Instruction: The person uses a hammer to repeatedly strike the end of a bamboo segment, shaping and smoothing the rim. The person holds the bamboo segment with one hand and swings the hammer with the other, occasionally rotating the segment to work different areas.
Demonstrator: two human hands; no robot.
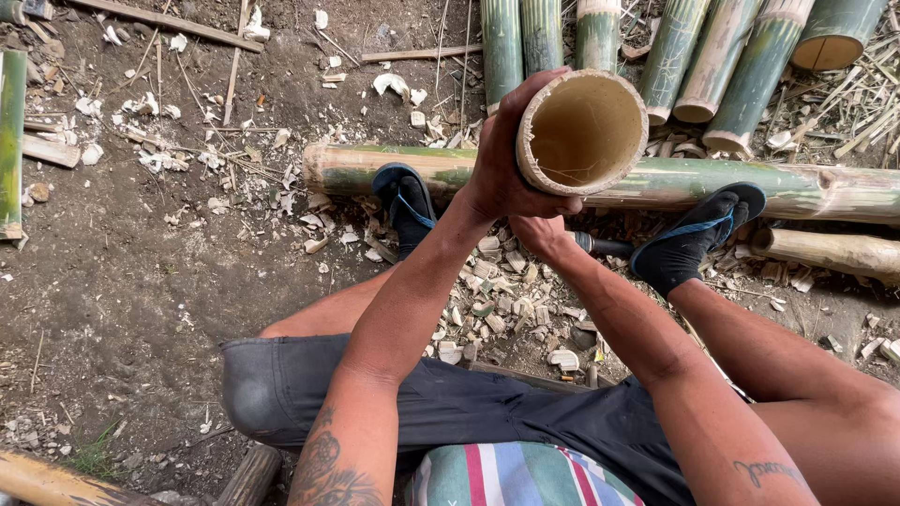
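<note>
The left hand (502, 155) wraps around the side of a short hollow bamboo section (581, 131), its open cut end tipped up toward the camera. The right hand (539, 232) sits just below it, closed on a dark tool handle (605, 247) that runs off to its right. Beyond the hands a long green bamboo pole (750, 183) lies crosswise on the dirt floor (122, 290), with both sandalled feet resting against it. Pale wood chips (506, 290) litter the ground beneath the hands, and more cut bamboo lengths (712, 56) lie farther beyond.

Tattooed forearms, dark shorts (450, 403), striped shirt (516, 476), blue-strapped sandals (408, 206).
</note>
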